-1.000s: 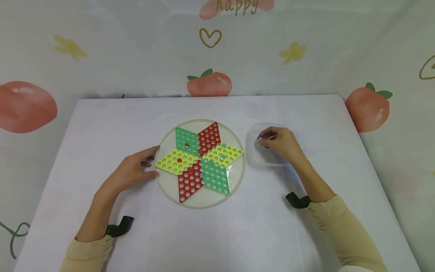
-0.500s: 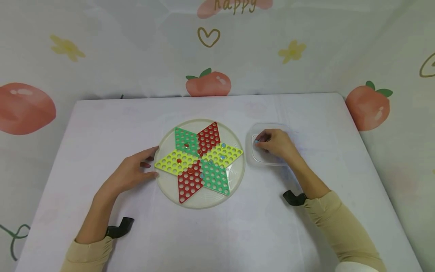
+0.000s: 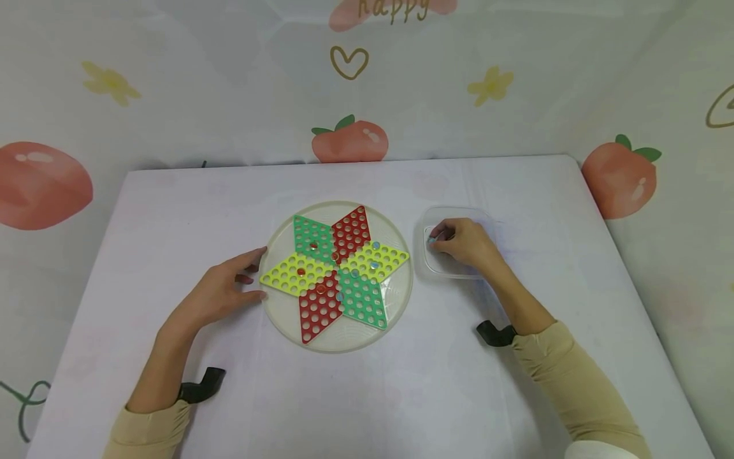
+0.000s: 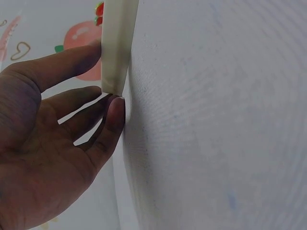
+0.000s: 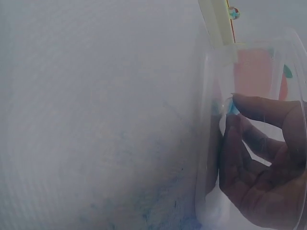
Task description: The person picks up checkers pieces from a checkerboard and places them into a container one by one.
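A round cream game board (image 3: pixel 398 296) with a six-pointed star of red, green and yellow holed sections lies at the table's middle. Several red marbles (image 3: pixel 301 272) and several blue marbles (image 3: pixel 374 265) sit in its holes. My left hand (image 3: pixel 215 290) touches the board's left edge with fingertips and thumb spread. In the left wrist view, fingers meet the board's side (image 4: pixel 117 48). To the board's right stands a clear plastic container (image 3: pixel 455 276). Inside it, my right hand (image 3: pixel 464 242) pinches a blue marble (image 5: pixel 231 106) between thumb and fingers, low near the container's bottom.
A white cloth covers the table (image 3: pixel 355 408), whose far edge meets a white backdrop (image 3: pixel 229 95) printed with peaches and flowers. A dark wrist device (image 3: pixel 203 384) is on the left wrist, and another (image 3: pixel 496 333) on the right.
My right hand has moved slightly left and down inside the container, keeping hold of the blue marble. My left hand stays at the board's edge.
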Action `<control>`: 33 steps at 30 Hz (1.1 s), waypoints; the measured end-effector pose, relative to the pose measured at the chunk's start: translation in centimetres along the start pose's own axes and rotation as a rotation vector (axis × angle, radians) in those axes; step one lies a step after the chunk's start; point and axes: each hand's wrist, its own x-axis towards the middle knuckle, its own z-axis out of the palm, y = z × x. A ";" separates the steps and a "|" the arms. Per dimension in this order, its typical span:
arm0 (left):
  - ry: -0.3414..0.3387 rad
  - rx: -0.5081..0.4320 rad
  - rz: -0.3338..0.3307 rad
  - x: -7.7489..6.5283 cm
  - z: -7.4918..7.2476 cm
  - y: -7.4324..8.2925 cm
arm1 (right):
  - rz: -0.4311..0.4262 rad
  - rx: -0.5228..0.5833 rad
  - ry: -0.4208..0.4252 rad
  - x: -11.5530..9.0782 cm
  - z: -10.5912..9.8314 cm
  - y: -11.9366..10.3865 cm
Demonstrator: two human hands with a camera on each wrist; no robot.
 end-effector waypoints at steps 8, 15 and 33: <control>0.000 -0.002 0.001 0.0 0.0 0.0 | 0.009 0.009 0.002 -0.4 -0.5 0.0; -0.004 0.002 0.000 0.0 0.0 -0.2 | -0.011 0.035 0.026 -1.2 -1.5 -0.4; -0.002 0.004 0.006 0.1 0.0 -0.1 | -0.092 0.184 0.055 -3.4 -2.1 -1.1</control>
